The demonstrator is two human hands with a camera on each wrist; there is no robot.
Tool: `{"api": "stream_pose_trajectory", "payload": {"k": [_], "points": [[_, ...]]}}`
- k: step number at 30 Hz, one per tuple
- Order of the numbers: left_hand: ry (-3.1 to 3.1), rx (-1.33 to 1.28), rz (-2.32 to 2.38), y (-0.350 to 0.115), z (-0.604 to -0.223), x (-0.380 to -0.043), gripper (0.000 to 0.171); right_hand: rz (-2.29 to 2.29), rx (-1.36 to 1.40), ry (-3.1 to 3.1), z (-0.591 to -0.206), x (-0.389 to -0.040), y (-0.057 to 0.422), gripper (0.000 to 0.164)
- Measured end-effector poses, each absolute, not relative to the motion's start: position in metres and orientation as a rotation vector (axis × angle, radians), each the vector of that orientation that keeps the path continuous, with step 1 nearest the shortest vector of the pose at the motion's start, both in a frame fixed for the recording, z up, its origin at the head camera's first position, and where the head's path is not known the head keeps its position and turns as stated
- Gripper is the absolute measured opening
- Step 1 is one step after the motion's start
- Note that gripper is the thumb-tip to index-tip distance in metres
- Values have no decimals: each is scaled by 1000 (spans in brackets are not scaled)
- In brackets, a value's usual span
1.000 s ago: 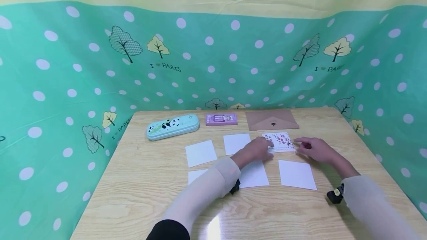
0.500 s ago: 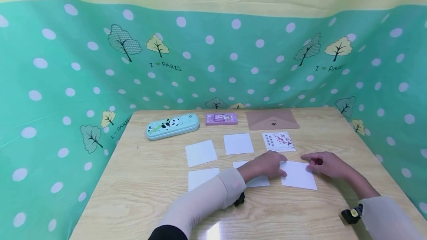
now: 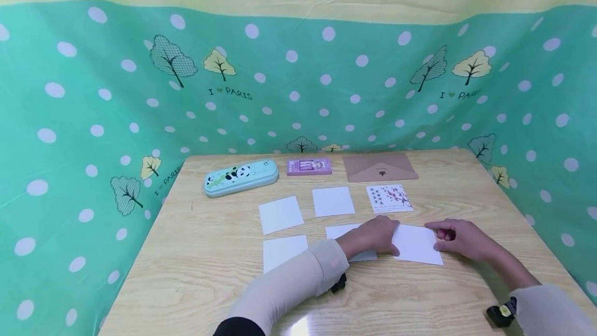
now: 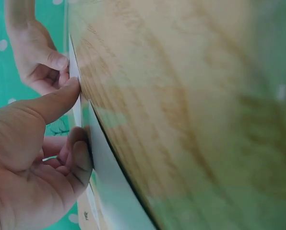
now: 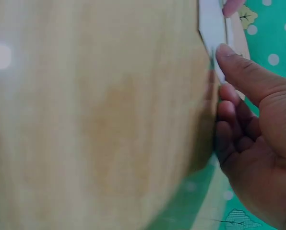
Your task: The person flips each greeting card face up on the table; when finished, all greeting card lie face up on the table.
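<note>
A plain white square card (image 3: 417, 244) lies flat on the table at front right, between both hands. My left hand (image 3: 382, 235) touches its left edge with thumb and fingertips, passing over another white card (image 3: 344, 230). At the right edge is my right hand (image 3: 466, 240), index finger at the far corner and thumb lower along the side. In the left wrist view, the left thumb (image 4: 61, 100) tip meets the card and the other fingers bend against the tabletop. The right wrist view has the right thumb (image 5: 246, 72) on the card's edge. Behind lies a card printed with blossoms (image 3: 389, 198).
More white cards lie to the left: one behind (image 3: 333, 201), one at far left (image 3: 281, 215), one nearer (image 3: 282, 250). Along the back are a panda pencil case (image 3: 241, 178), a purple box (image 3: 309, 166) and a brown envelope (image 3: 380, 168). A dotted cloth (image 3: 298, 77) encloses the table.
Both hands have left the blossom card and come nearer, to the white card in front of it. Over the last half second they shifted slightly along its sides; the card barely moved.
</note>
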State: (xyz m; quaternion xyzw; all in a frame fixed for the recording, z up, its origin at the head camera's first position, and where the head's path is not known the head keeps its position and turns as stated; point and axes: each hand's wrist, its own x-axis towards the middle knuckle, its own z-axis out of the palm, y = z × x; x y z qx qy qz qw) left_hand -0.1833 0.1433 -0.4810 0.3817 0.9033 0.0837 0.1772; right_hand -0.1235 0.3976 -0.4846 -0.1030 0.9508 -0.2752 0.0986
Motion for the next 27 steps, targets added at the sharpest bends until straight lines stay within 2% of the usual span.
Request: {"api": "stream_pose_trajectory", "payload": {"k": [12, 20, 27], "points": [[2552, 1048, 294, 142, -482, -184, 77, -858, -153, 2810, -492, -125, 396, 50], [2541, 948, 369, 142, -479, -182, 81, -874, -214, 2827, -489, -125, 392, 45], [2554, 888, 500, 143, -481, -182, 82, -934, -195, 2772, -485, -127, 392, 46]]}}
